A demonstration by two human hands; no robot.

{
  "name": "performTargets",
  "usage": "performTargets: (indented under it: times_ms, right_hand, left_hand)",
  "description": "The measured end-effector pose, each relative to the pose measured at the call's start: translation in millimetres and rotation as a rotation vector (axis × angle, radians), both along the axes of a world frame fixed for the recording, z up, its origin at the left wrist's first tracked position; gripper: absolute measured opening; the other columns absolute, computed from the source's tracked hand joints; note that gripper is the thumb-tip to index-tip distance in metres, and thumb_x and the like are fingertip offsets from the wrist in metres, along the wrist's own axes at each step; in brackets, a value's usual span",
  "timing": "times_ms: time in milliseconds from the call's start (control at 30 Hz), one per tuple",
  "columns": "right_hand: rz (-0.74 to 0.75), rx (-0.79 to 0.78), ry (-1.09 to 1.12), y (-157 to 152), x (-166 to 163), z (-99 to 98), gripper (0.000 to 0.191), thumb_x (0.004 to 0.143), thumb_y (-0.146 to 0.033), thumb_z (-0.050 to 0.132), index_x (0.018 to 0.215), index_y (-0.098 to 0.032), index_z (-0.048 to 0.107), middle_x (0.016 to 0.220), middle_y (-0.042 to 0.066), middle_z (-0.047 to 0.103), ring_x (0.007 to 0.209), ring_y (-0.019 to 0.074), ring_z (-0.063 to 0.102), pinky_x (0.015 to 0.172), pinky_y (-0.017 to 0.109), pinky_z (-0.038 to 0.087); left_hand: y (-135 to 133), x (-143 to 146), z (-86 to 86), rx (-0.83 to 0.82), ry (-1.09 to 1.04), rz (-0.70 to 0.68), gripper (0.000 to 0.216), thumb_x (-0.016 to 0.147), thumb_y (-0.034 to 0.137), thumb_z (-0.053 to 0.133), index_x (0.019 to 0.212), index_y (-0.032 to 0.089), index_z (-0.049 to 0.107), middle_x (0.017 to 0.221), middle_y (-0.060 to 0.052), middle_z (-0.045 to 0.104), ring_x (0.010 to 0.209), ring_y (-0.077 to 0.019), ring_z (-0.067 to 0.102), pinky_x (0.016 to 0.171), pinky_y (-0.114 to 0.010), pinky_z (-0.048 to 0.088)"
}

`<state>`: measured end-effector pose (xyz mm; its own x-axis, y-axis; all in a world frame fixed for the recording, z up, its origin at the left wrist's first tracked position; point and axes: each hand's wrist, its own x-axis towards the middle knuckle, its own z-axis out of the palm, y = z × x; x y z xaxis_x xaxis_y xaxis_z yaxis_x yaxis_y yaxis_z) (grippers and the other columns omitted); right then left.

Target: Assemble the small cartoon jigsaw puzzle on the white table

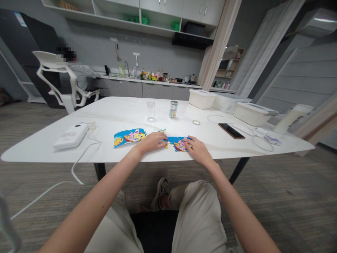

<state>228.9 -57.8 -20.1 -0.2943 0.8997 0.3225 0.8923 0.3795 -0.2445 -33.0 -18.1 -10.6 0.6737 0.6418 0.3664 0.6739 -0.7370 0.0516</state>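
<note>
A colourful cartoon jigsaw puzzle [177,142] lies partly put together near the front edge of the white table [126,112]. My left hand [153,141] rests on its left side with the fingers curled down onto the pieces. My right hand [195,148] lies on its right side, fingers pressed on the pieces. A cartoon reference picture [129,136] lies flat just left of my left hand. Whether either hand pinches a piece is hidden by the fingers.
A white power bank [70,136] with a cable sits at the left. A clear glass [151,111], a small printed tube [173,109], a round lid [196,122], a phone [231,130] and white lidded boxes [202,98] stand farther back. A person sits by the kitchen counter [79,75].
</note>
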Motion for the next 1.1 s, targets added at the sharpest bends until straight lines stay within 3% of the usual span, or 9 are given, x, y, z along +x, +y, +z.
performTargets:
  times_ms: [133,300,633,867,1100]
  right_hand:
    - [0.019,0.007,0.018,0.7,0.3,-1.0,0.042,0.100,-0.035,0.033,0.126,-0.024,0.063,0.142,0.010,0.053,0.132,0.0229,0.048,0.110,0.042,0.038]
    - [-0.072,-0.023,0.115,-1.1,-1.6,0.3,0.048,0.098,-0.030,0.030,0.142,-0.016,0.044,0.145,0.012,0.051,0.132,0.0233,0.048,0.112,0.043,0.033]
    - [-0.068,-0.046,0.125,-1.4,-1.3,0.0,0.047,0.097,-0.029,0.029,0.139,-0.016,0.046,0.144,0.012,0.052,0.133,0.0225,0.047,0.113,0.041,0.032]
    - [-0.074,-0.040,0.076,-1.2,-1.0,-0.5,0.047,0.097,-0.027,0.028,0.137,-0.014,0.049,0.145,0.013,0.050,0.137,0.0222,0.043,0.114,0.040,0.031]
    - [-0.048,-0.016,0.054,0.6,-0.4,-2.8,0.044,0.098,-0.027,0.029,0.132,-0.015,0.054,0.141,0.013,0.054,0.136,0.0218,0.044,0.113,0.041,0.032]
  left_hand:
    - [-0.7,-0.1,-0.1,-0.012,-0.014,-0.004,0.029,0.094,0.030,0.049,0.109,0.017,0.070,0.116,-0.009,0.070,0.106,-0.0212,0.066,0.097,-0.033,0.048]
    - [-2.7,0.0,0.8,-0.014,-0.030,0.003,0.028,0.094,0.029,0.048,0.112,0.018,0.067,0.115,-0.009,0.069,0.105,-0.0213,0.066,0.095,-0.033,0.048]
    - [-4.8,0.8,3.0,-0.029,-0.004,0.060,0.028,0.094,0.033,0.048,0.110,0.016,0.064,0.110,-0.009,0.070,0.103,-0.0236,0.066,0.093,-0.034,0.047]
    - [-1.3,-0.3,0.6,0.064,-0.018,0.353,0.029,0.094,0.022,0.039,0.098,0.017,0.068,0.104,-0.011,0.071,0.099,-0.0237,0.066,0.089,-0.036,0.048]
    - [-4.8,3.0,3.7,0.024,0.017,0.430,0.026,0.092,0.021,0.042,0.095,0.016,0.068,0.106,-0.010,0.070,0.099,-0.0235,0.065,0.089,-0.035,0.046]
